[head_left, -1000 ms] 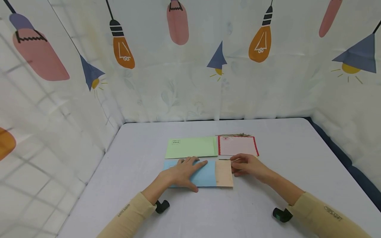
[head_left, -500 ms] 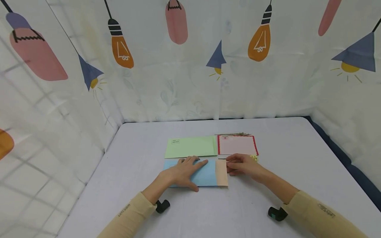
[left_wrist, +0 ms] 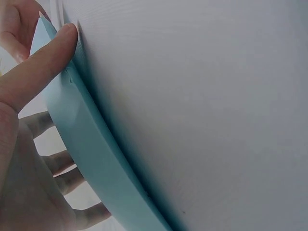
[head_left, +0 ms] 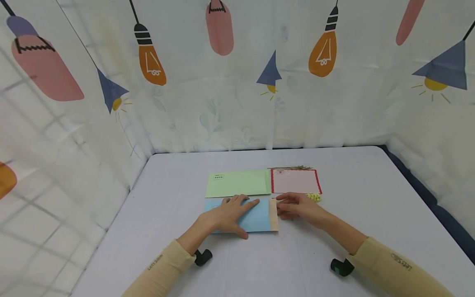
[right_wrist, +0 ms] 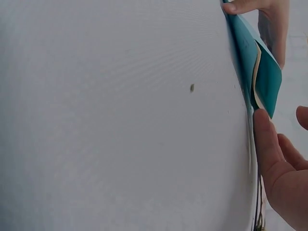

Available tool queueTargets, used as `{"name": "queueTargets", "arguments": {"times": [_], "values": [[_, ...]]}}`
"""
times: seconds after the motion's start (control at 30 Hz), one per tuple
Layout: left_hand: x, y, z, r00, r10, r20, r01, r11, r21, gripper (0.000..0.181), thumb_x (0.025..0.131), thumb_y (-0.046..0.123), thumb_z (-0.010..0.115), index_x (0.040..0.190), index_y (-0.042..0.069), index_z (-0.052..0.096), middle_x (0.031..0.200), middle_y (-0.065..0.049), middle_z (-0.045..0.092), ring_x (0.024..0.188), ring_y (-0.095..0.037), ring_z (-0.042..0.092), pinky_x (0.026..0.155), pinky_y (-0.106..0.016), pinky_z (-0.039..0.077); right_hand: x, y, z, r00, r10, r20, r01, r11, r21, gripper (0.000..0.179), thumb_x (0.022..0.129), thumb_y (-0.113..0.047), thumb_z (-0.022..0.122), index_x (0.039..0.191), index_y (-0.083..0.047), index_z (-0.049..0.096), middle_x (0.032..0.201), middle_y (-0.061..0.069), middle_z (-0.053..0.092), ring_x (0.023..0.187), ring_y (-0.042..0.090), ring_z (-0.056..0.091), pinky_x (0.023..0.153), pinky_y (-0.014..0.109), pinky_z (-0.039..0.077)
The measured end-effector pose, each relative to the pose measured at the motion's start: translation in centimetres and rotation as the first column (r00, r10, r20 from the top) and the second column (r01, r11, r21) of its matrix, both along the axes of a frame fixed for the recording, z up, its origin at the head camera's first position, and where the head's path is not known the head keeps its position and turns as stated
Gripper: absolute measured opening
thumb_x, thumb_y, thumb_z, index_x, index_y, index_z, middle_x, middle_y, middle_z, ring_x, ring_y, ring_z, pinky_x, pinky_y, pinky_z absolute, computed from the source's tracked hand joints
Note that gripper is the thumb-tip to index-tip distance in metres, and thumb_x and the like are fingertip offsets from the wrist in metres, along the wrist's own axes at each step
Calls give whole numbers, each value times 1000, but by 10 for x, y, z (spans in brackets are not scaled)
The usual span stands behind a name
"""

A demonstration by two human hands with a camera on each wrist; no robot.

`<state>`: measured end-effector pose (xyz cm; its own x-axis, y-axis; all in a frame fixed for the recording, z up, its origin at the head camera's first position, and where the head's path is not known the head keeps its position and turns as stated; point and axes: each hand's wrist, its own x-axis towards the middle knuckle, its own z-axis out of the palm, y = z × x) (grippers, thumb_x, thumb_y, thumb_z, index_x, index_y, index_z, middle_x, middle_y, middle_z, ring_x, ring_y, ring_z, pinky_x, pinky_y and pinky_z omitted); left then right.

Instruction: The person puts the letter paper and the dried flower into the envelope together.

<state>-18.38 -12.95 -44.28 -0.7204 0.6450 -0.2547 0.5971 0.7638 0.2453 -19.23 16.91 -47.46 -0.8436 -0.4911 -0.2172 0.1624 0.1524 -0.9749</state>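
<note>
A blue envelope (head_left: 256,220) lies on the table with a tan paper (head_left: 273,216) partly inside, a narrow strip of it sticking out on the right. My left hand (head_left: 228,214) rests spread across the envelope, its thumb (left_wrist: 53,53) along the near edge in the left wrist view. At the paper's outer end is my right hand (head_left: 298,208), fingertips against the edge. The right wrist view shows the envelope's mouth (right_wrist: 269,82) gaping around the paper, with a thumb (right_wrist: 264,130) at the paper's end and another fingertip apart from it.
Behind the blue envelope lies a green envelope (head_left: 237,184). Beside it is a pink card with a red border (head_left: 295,182), a dried sprig (head_left: 298,167) along its far edge. Small yellow flowers (head_left: 314,197) show behind the right hand. A white cloth covers the table (head_left: 156,206).
My right hand has moved left, and the tan paper has slid further into the blue envelope. The yellow flowers have come into sight. The left hand has stayed in place.
</note>
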Motion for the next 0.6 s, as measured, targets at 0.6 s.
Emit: {"name": "queueTargets", "arguments": {"times": [0.6], "values": [[0, 2, 0, 1000, -1, 0, 1, 1000, -12, 108, 81, 56, 84, 165, 29, 23, 160, -8, 30, 145, -29, 30, 114, -55, 27, 0, -5, 1, 999, -4, 34, 5, 998, -55, 52, 101, -16, 68, 142, 8, 46, 123, 22, 70, 109, 34, 70, 91, 40, 56]]}}
